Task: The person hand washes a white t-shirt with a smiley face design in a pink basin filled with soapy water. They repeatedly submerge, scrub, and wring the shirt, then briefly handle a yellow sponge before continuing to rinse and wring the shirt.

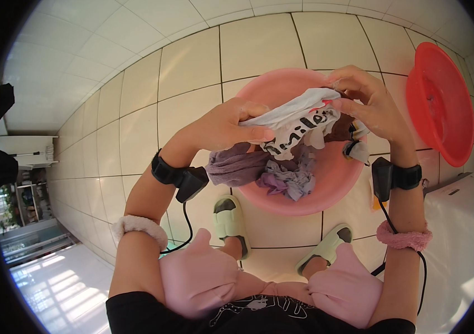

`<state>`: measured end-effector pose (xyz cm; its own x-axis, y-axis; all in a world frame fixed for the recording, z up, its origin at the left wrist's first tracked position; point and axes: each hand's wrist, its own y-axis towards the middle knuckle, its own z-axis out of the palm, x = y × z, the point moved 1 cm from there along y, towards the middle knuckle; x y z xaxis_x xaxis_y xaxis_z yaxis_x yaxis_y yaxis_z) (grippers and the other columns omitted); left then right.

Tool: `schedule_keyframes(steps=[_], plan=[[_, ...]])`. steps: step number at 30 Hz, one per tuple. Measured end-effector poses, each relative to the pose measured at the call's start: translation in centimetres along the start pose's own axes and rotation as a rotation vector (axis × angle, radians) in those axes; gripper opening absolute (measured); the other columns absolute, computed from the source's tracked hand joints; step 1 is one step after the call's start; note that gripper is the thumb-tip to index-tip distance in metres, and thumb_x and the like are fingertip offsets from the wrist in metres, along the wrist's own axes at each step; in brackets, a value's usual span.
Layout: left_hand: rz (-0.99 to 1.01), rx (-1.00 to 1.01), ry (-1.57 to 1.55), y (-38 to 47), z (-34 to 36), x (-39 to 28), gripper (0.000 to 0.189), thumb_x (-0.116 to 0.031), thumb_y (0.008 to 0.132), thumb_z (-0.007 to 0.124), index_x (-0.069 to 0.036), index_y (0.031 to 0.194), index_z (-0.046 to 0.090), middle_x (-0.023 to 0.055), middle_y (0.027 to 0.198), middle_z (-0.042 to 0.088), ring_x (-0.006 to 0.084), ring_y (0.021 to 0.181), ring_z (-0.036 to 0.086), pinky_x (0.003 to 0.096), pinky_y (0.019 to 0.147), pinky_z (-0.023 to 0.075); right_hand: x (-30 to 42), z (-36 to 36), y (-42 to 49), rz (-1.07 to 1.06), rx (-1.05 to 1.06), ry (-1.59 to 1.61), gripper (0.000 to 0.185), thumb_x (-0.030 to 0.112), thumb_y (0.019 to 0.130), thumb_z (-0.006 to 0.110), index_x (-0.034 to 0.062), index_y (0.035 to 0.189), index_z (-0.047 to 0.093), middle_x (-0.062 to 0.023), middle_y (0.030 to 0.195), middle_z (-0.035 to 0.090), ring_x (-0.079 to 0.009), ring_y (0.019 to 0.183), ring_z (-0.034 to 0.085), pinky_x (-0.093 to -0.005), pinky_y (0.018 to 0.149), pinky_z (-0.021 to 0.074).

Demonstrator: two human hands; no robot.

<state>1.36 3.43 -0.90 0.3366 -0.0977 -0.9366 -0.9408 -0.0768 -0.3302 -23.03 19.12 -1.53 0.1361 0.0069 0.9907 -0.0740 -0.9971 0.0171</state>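
Both hands hold a white cloth garment with black lettering [303,125] above a pink plastic basin [333,183]. My left hand [237,123] pinches its left end between thumb and fingers. At the upper right end, my right hand [364,100] grips the same garment, with a brown cloth [339,129] hanging just beneath. In the basin lie a grey-patterned cloth [299,179] and a purple cloth [272,183]. A mauve towel-like cloth [237,165] lies over the left rim. White and black fabric [358,150] hangs over the right rim.
A red plastic basin [441,104] stands tilted at the right, with what looks like water inside. Below it is a white appliance or cabinet [462,204]. My feet, in green slippers [230,221], are on the tiled floor just below the pink basin. A white tiled wall [107,37] curves behind.
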Motion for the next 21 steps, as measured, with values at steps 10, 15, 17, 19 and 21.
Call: schedule_keyframes(steps=[10,15,17,19,21], plan=[[0.079,-0.117,-0.129,-0.7,-1.0,-1.0,0.023,-0.018,0.087,0.066,0.003,0.097,0.067,-0.0031,0.073,0.056,0.0043,0.064,0.044,0.0211,0.055,0.0331,0.8,-0.5,-0.4,-0.059,0.017,0.322,0.030,-0.004,0.074,0.066,0.0056,0.102,0.061,-0.0016,0.097,0.062,-0.0092,0.087,0.056,-0.0214,0.072,0.0449],[0.148,-0.134,-0.205,-0.7,-0.2,-2.5,0.023,-0.014,0.086,0.066,0.003,0.101,0.067,0.0002,0.082,0.062,0.0067,0.073,0.053,0.0227,0.064,0.0416,2.3,0.6,0.3,0.040,0.176,0.183,0.037,0.010,0.075,0.073,0.0041,0.110,0.062,-0.0008,0.094,0.061,-0.0092,0.083,0.054,-0.0240,0.072,0.0439],[0.187,-0.098,-0.115,-0.3,0.0,-3.1,0.023,-0.013,0.083,0.068,0.002,0.100,0.067,0.0019,0.082,0.062,0.0089,0.072,0.053,0.0255,0.064,0.0426,2.4,1.6,0.4,0.177,0.325,0.067,0.040,0.016,0.077,0.074,0.0034,0.112,0.062,-0.0008,0.093,0.060,-0.0098,0.083,0.054,-0.0254,0.072,0.0435],[0.256,-0.135,-0.002,0.6,0.1,-3.2,0.024,-0.014,0.084,0.067,0.001,0.103,0.066,0.0028,0.087,0.061,0.0116,0.079,0.055,0.0276,0.072,0.0453,2.2,2.8,0.4,0.278,0.500,-0.017,0.042,0.021,0.079,0.073,0.0031,0.115,0.061,-0.0010,0.093,0.060,-0.0106,0.082,0.053,-0.0268,0.073,0.0430],[0.325,-0.234,0.167,1.5,0.0,-2.6,0.025,-0.014,0.085,0.066,-0.001,0.105,0.065,0.0039,0.092,0.059,0.0143,0.087,0.056,0.0293,0.080,0.0465,1.7,3.6,0.4,0.249,0.404,0.117,0.037,0.022,0.083,0.070,0.0021,0.114,0.062,-0.0024,0.096,0.061,-0.0119,0.086,0.055,-0.0276,0.076,0.0443]])
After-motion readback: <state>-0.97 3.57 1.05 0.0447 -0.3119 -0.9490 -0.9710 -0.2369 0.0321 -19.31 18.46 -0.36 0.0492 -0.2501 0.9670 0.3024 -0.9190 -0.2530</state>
